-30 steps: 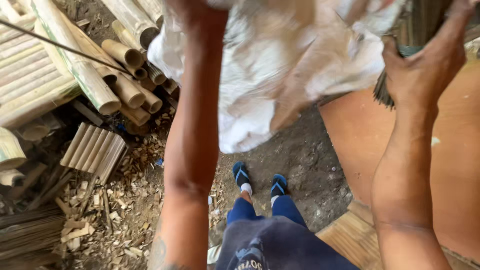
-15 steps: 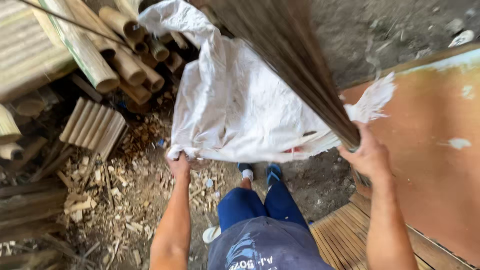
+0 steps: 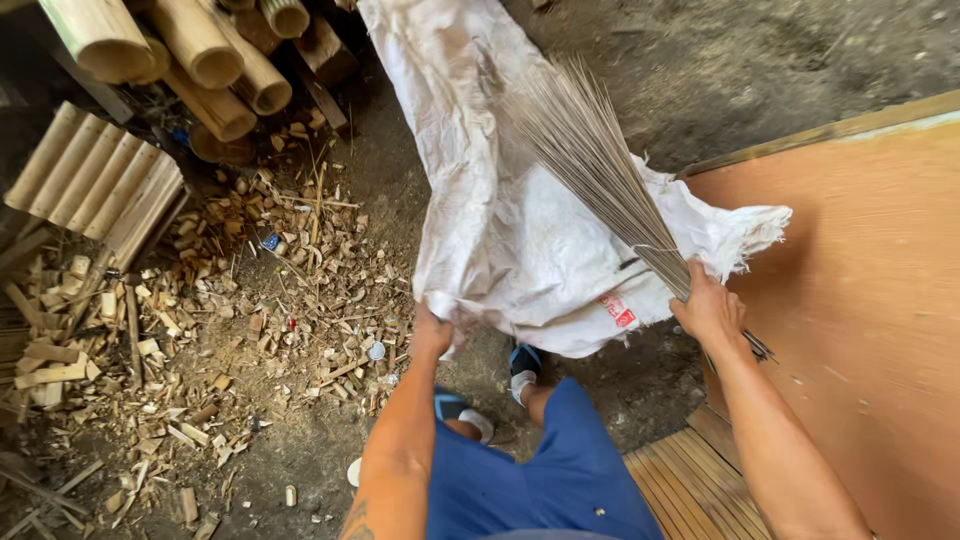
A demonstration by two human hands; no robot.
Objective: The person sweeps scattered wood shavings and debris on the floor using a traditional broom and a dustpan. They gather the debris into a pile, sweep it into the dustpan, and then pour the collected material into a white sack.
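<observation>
I've dropped the white sack [image 3: 520, 230] lower since a moment ago, my left hand [image 3: 432, 335] gripping its edge. My right hand [image 3: 708, 308] stays clenched round the bundle of thin sticks [image 3: 600, 170], now lying across the sack at centre frame.

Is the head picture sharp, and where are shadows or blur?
Head view: soft, even daylight, no glare; the white woven sack and thin stick bundle look sharp; the bamboo poles at top left sit in shade; edges bend slightly, and both hands show no blur.
</observation>
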